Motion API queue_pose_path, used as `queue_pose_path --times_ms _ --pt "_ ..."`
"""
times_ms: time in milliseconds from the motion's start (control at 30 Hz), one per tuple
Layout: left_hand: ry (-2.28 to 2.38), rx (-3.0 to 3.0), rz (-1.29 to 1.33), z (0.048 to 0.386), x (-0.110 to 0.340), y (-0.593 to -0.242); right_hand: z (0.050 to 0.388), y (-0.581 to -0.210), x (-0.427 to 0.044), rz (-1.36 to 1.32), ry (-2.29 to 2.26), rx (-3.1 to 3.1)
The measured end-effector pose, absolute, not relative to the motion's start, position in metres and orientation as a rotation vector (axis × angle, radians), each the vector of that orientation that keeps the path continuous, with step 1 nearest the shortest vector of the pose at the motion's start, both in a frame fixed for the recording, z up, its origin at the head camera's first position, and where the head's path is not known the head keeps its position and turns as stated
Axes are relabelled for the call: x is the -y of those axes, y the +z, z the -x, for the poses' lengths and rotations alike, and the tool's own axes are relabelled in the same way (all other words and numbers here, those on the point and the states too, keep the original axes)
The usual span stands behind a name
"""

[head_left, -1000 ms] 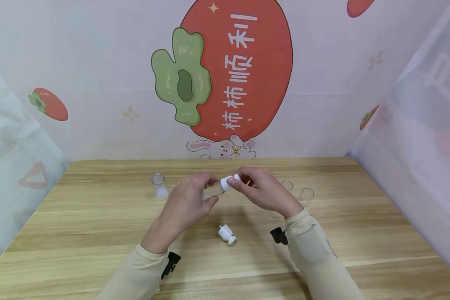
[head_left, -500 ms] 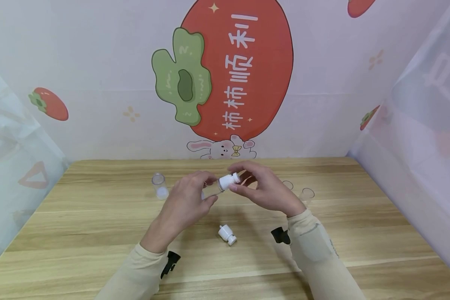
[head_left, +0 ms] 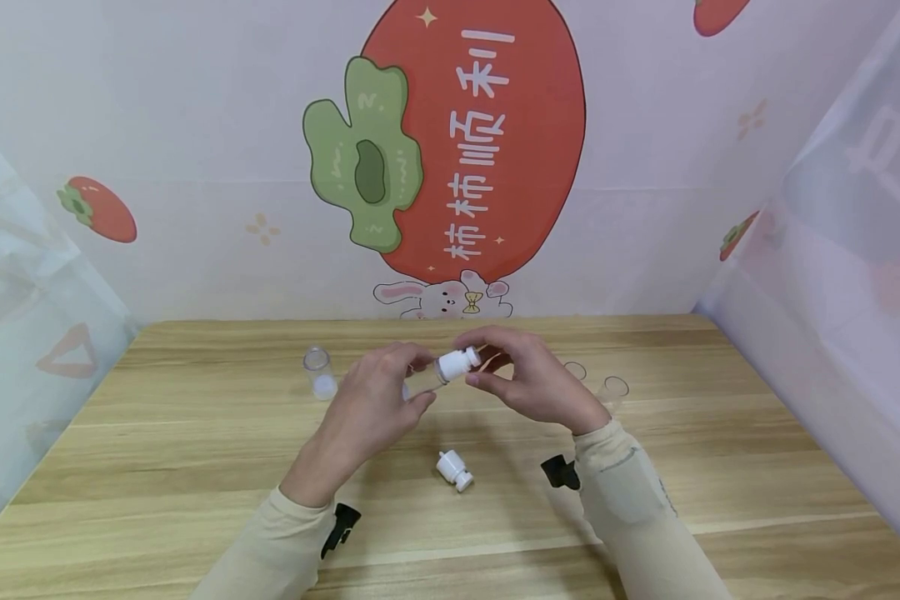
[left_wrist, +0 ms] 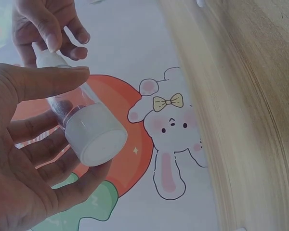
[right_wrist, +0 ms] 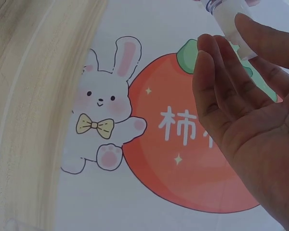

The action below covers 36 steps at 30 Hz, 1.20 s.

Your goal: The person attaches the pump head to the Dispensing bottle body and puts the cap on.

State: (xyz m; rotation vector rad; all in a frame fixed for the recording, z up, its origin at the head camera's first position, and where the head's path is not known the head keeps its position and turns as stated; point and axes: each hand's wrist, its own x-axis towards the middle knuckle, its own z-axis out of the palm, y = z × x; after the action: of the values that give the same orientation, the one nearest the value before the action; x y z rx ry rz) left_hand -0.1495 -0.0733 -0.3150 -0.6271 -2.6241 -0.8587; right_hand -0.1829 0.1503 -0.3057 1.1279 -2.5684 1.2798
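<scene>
My left hand (head_left: 371, 396) holds a small clear bottle (head_left: 422, 383) tilted, fingers and thumb round its body. In the left wrist view its white base (left_wrist: 96, 137) faces the camera. On the bottle's neck sits a white pump top (head_left: 456, 364), pointing up to the right. Around that top, the fingers of my right hand (head_left: 528, 379) are loosely bent and spread. The right thumb lies just below the top; whether it touches is hard to tell. A second white pump top (head_left: 453, 470) lies on the table in front of the hands.
Back left on the wooden table (head_left: 195, 433) is another clear bottle (head_left: 317, 373) with a white base. Two clear round-rimmed pieces, one a see-through cover (head_left: 613, 389), stand right of the right hand, partly hidden. A printed cloth (head_left: 217, 250) hangs behind.
My right thumb has come off the pump top's side and dropped below it, and the right fingers have loosened. The left hand and bottle stay almost in place.
</scene>
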Motion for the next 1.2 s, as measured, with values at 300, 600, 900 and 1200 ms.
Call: queue_pose_path --times_ms 300,600,900,1200 --pt "-0.857 2.615 0.642 0.1488 0.0733 -0.3143 0.1822 -0.3055 -0.1493 -1.112 1.282 2.588" --pt "-0.852 2.606 0.644 0.1485 0.0733 -0.3143 0.1821 -0.3052 -0.1483 -1.021 1.281 2.672" --pt "-0.821 2.580 0.659 0.1482 0.0725 -0.3148 0.1820 -0.3057 -0.1472 -0.949 1.251 2.718" --pt "-0.802 2.565 0.671 0.1475 0.0720 -0.3153 0.1828 -0.3061 -0.1459 -0.921 1.250 2.747"
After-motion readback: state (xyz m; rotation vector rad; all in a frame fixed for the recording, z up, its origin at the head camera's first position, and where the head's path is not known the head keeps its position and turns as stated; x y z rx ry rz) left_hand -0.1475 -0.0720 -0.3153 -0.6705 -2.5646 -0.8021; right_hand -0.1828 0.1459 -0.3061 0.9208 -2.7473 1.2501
